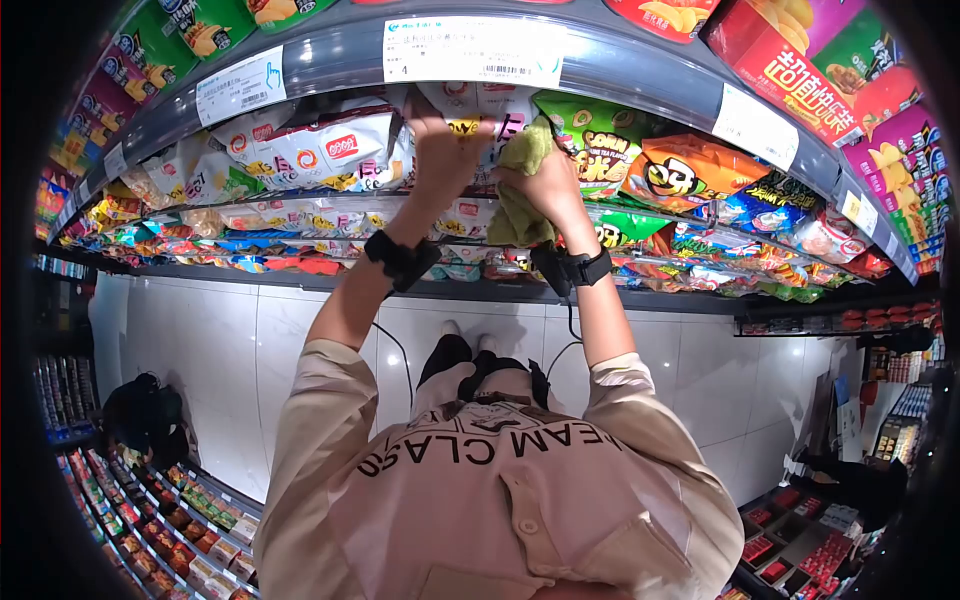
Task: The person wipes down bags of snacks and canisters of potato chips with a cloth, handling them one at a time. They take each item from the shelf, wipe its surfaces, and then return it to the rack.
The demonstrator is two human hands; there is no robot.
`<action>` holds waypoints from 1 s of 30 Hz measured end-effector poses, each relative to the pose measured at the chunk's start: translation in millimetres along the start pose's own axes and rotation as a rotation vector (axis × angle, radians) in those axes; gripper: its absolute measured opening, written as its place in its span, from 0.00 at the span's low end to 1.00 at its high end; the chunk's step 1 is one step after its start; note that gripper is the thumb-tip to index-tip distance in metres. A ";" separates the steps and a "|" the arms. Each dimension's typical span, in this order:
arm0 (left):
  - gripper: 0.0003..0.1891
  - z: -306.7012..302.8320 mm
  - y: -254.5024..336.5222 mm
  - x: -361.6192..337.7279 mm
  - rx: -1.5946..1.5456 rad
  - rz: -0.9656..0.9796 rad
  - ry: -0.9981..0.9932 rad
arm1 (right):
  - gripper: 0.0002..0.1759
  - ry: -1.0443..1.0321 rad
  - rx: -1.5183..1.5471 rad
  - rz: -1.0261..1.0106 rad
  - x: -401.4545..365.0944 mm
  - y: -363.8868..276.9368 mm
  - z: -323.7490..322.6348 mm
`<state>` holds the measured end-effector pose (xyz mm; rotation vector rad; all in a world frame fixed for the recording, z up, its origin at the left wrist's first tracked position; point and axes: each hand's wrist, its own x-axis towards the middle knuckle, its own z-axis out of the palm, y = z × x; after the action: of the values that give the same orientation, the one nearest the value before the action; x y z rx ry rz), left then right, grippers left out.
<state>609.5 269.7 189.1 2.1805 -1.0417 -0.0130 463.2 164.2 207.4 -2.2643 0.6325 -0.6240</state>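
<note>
A green cloth (520, 200) is gripped in my right hand (560, 185), bunched up against the snack bags and hanging down over the shelf edge. To its left, my left hand (440, 155) reaches in among white snack bags (345, 150), its thumb side stretched out across a bag and the other fingertips partly hidden under the shelf above. Just right of the cloth stand a green corn snack bag (592, 135) and an orange snack bag (690, 170). Black straps with small devices sit on both my wrists.
Over my hands runs a grey shelf edge (330, 75) with white price labels (473, 50). More rows of snack bags (720, 240) lie on lower shelves. White floor tiles (290, 330) stretch behind. A person in dark clothing (145, 415) is at the left, another (850, 480) at the right.
</note>
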 end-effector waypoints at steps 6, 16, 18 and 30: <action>0.33 -13.6 28.3 -29.3 0.426 0.500 0.420 | 0.28 0.080 -0.094 0.154 -4.4 -14.1 -1.0; 0.42 -8.9 6.0 -4.6 0.352 0.591 0.243 | 0.27 0.181 -0.165 0.048 -14.0 -4.8 6.2; 0.42 -10.2 5.9 -6.8 0.374 0.574 0.218 | 0.25 0.231 -0.173 0.008 -16.6 -3.4 9.0; 0.40 -14.9 13.0 -20.3 0.378 0.470 0.055 | 0.24 0.521 -0.116 -0.256 -55.7 6.1 26.6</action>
<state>591.5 286.9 202.4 2.1832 -1.6030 0.4911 434.7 206.3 172.0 -2.3161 0.6355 -1.3613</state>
